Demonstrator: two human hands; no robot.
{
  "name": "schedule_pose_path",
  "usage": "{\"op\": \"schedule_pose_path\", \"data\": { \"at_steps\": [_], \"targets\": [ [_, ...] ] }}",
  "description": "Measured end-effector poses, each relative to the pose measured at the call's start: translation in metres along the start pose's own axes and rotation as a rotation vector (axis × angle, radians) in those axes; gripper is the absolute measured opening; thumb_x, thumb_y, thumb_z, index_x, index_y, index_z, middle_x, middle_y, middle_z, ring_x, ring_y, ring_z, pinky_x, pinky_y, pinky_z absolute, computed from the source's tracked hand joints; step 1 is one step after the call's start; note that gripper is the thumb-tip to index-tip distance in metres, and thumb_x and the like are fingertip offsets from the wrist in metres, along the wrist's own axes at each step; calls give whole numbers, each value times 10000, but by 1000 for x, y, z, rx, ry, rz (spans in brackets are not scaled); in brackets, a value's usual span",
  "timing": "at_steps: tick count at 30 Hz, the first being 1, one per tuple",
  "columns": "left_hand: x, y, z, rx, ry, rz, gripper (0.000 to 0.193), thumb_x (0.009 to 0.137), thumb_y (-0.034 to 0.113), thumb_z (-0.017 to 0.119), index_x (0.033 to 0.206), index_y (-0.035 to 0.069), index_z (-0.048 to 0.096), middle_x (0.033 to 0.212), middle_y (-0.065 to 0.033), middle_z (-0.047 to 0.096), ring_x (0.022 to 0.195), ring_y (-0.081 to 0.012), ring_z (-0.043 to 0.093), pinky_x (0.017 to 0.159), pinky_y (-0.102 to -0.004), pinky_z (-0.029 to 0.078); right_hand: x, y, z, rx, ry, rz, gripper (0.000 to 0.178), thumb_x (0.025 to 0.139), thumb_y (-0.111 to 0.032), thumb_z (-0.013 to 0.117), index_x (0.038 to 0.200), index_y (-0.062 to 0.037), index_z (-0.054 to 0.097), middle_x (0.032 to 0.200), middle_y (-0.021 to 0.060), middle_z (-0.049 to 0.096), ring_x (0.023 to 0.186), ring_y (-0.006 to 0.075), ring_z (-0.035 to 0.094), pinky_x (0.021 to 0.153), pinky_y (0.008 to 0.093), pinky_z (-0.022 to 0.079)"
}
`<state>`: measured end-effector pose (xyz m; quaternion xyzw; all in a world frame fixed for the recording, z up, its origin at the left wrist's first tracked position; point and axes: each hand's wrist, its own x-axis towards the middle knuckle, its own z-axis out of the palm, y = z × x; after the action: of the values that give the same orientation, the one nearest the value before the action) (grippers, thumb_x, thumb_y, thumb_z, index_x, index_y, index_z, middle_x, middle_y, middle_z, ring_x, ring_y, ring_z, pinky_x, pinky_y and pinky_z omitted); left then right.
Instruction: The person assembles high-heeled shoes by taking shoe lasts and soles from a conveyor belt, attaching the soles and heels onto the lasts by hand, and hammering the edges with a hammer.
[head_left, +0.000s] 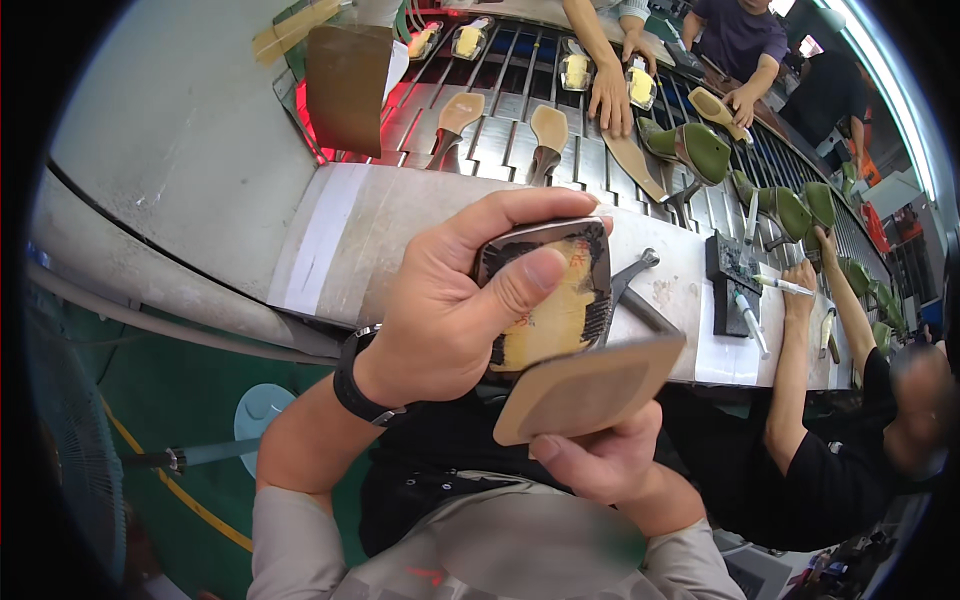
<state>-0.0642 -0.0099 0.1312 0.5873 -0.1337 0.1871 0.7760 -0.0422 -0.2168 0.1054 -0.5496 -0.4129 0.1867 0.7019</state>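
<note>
My left hand [430, 310], with a black watch at its wrist, is closed round the toe part of a dark shoe [575, 285]. The shoe's underside faces me, yellowish in the middle with a rough black border, and my thumb presses on it. Below it, my right hand [610, 465] grips a tan shoe sole [590, 390] by its lower edge, thumb on the near face. The sole's upper edge overlaps the lower part of the shoe, and I cannot tell whether the two touch. The right fingers are mostly hidden behind the sole.
Past the pale bench [390, 220] runs a slatted conveyor [495, 155] with tan soles [549, 130] and green shoes [700, 150]. A metal tool [640, 268] and a black holder [733, 285] with brushes lie on the bench. Co-workers' hands [610, 100] reach in; a fan [75, 430] stands left.
</note>
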Motion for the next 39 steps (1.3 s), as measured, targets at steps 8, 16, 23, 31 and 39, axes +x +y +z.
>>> {"op": "schedule_pose_path", "data": {
  "at_steps": [8, 16, 23, 31, 39],
  "targets": [
    [-7, 6, -4, -287, -11, -88, 769, 1012, 507, 680, 1499, -47, 461, 1456, -282, 596, 1367, -328, 595, 1117, -465, 521, 19, -7, 15, 309, 199, 256, 209, 1049, -79, 611, 1030, 80, 746, 966, 130, 789, 843, 149, 737, 718, 294, 577],
    [-15, 13, -2, 15, -100, -54, 887, 816, 323, 893, 1479, -74, 458, 1449, -286, 598, 1362, -329, 598, 1124, -455, 512, 19, -3, 13, 64, 91, 30, 222, 1042, -79, 617, 1066, 86, 763, 991, 146, 801, 859, 155, 741, 741, 305, 584],
    [-16, 11, 0, 5, -127, -10, 884, 818, 302, 892, 1484, -79, 451, 1446, -300, 595, 1358, -318, 601, 1119, -440, 512, 14, 2, 13, 35, 90, 15, 203, 1034, -66, 623, 1058, 66, 775, 984, 148, 803, 847, 165, 748, 743, 300, 580],
    [-18, 39, 24, -219, 166, -362, 709, 934, 308, 740, 1481, -70, 494, 1475, -291, 584, 1337, -318, 617, 1114, -431, 510, 9, -2, 11, 84, 111, 85, 192, 1031, -59, 628, 982, 61, 769, 897, 125, 793, 775, 152, 728, 681, 282, 563],
    [-5, 15, 6, 102, -160, -70, 848, 869, 193, 798, 1560, -75, 386, 1567, -266, 507, 1343, -254, 594, 1118, -390, 487, 12, -1, -6, 256, 74, 129, 291, 1088, -166, 598, 1175, 81, 724, 1181, 156, 753, 1041, 178, 706, 861, 317, 570]
  ]
}}
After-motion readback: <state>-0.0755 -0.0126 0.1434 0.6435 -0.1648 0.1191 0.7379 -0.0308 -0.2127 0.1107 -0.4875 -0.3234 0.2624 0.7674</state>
